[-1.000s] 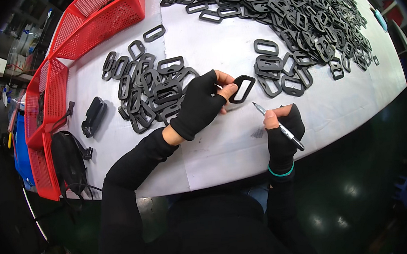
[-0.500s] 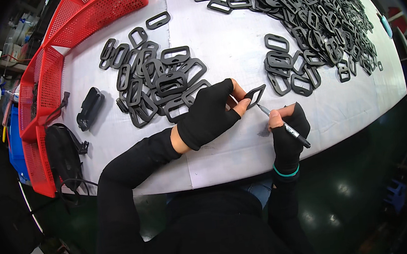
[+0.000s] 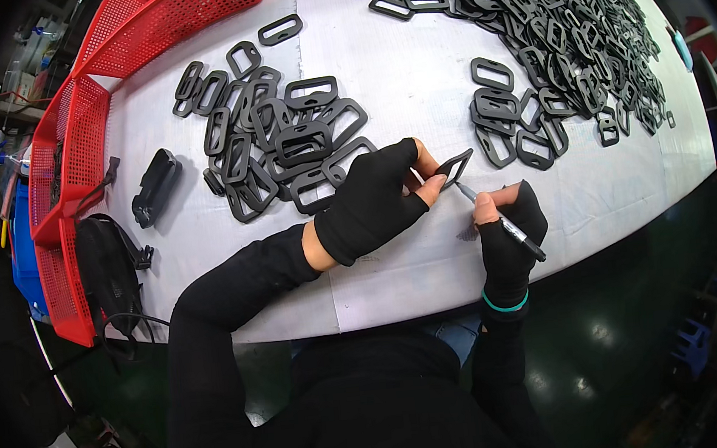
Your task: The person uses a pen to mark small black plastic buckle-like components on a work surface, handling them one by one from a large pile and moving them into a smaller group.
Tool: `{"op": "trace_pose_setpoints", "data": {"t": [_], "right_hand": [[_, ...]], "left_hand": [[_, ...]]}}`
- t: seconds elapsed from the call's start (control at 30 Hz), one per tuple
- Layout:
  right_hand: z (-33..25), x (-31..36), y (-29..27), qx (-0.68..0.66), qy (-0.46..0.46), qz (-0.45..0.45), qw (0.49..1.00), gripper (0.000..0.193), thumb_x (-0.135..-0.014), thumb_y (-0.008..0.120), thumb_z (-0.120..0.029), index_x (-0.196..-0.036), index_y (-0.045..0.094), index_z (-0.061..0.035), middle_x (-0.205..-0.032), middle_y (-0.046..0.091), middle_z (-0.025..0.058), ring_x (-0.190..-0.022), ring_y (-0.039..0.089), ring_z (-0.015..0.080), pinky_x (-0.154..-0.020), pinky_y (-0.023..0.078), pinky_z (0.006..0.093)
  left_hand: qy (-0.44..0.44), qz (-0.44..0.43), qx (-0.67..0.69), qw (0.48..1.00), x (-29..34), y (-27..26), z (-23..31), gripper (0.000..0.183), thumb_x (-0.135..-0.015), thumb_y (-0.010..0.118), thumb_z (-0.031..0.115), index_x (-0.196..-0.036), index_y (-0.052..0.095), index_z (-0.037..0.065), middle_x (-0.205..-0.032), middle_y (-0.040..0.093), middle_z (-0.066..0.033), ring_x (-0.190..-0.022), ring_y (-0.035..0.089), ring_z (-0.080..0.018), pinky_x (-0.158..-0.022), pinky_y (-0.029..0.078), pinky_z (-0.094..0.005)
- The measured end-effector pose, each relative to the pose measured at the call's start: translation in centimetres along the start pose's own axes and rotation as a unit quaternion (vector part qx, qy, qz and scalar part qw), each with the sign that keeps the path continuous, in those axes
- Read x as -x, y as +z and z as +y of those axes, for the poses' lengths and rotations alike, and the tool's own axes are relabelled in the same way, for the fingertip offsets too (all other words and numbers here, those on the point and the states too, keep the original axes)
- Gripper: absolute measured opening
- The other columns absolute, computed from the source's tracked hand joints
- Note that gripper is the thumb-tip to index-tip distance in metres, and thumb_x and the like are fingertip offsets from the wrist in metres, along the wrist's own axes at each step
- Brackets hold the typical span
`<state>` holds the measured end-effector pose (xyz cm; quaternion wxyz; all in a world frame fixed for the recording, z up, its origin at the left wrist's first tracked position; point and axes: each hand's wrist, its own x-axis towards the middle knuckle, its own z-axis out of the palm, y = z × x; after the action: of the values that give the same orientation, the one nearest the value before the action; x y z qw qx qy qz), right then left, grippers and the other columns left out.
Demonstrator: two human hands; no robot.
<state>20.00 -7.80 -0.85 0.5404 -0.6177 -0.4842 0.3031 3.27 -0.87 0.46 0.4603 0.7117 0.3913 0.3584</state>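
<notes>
My left hand (image 3: 378, 201), in a black fingerless glove, pinches a black rectangular frame (image 3: 465, 166), tilted up on edge with its opening showing. A marker pen (image 3: 520, 239) with a grey front and dark barrel is gripped in my right hand (image 3: 504, 255), gloved alike. The pen's tip is at the frame's lower right edge; whether it touches I cannot tell. Left of my left hand lies a loose heap of similar frames (image 3: 303, 143). Beyond my right hand is a smaller cluster of frames (image 3: 497, 104), near the large pile of frames (image 3: 563, 31).
Red perforated baskets (image 3: 175, 22) line the table's left side. Near them are a black pouch (image 3: 110, 276) with a cord and a small black case (image 3: 157, 188). The white table (image 3: 399, 293) has its near edge just before my body. A blue stool (image 3: 692, 347) stands on the floor.
The view has shifted slightly, so the table items sit a little differently. Both hands keep nearly the same pose, with the pen tip still at the frame's edge.
</notes>
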Motion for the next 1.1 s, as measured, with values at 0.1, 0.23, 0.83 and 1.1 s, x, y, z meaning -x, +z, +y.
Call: {"op": "trace_pose_setpoints", "data": {"t": [0.1, 0.23, 0.83, 1.1], "right_hand": [[0.3, 0.0, -0.1, 0.008, -0.014, 0.006, 1.000, 0.015, -0.078, 0.065, -0.006, -0.074, 0.052, -0.0002, -0.059, 0.053, 0.0026, -0.052, 0.050, 0.0072, -0.049, 0.040, 0.0221], [0.4, 0.1, -0.2, -0.011, -0.023, 0.013, 1.000, 0.014, -0.078, 0.064, -0.005, -0.074, 0.052, -0.0002, -0.059, 0.052, 0.0026, -0.051, 0.049, 0.0075, -0.049, 0.040, 0.0224], [0.1, 0.3, 0.2, 0.027, -0.042, 0.007, 0.999, 0.013, -0.076, 0.066, -0.002, -0.074, 0.053, -0.0003, -0.063, 0.053, 0.0031, -0.054, 0.047, 0.0070, -0.051, 0.039, 0.0215], [-0.1, 0.1, 0.2, 0.033, -0.057, -0.005, 0.998, 0.012, -0.077, 0.065, -0.001, -0.074, 0.053, -0.0002, -0.063, 0.054, 0.0035, -0.053, 0.047, 0.0071, -0.049, 0.038, 0.0216]], "left_hand": [[-0.005, -0.005, -0.008, 1.000, 0.1, 0.1, 0.0, 0.012, -0.079, 0.066, 0.010, -0.083, 0.058, 0.002, -0.070, 0.061, -0.0045, -0.058, 0.057, -0.0067, -0.052, 0.045, -0.0202], [-0.004, -0.016, -0.029, 0.999, 0.5, 0.3, 0.0, 0.011, -0.078, 0.066, 0.010, -0.083, 0.059, 0.003, -0.070, 0.061, -0.0048, -0.059, 0.058, -0.0091, -0.053, 0.046, -0.0217], [0.187, -0.044, -0.233, 0.953, 1.8, 0.9, -0.7, 0.018, -0.073, 0.066, 0.008, -0.086, 0.054, 0.008, -0.082, 0.062, -0.0034, -0.063, 0.060, -0.0194, -0.051, 0.046, -0.0272], [0.183, -0.042, -0.225, 0.956, 1.8, 0.8, -0.7, 0.016, -0.074, 0.066, 0.008, -0.086, 0.055, 0.007, -0.080, 0.061, -0.0052, -0.062, 0.060, -0.0196, -0.051, 0.046, -0.0274]]}}
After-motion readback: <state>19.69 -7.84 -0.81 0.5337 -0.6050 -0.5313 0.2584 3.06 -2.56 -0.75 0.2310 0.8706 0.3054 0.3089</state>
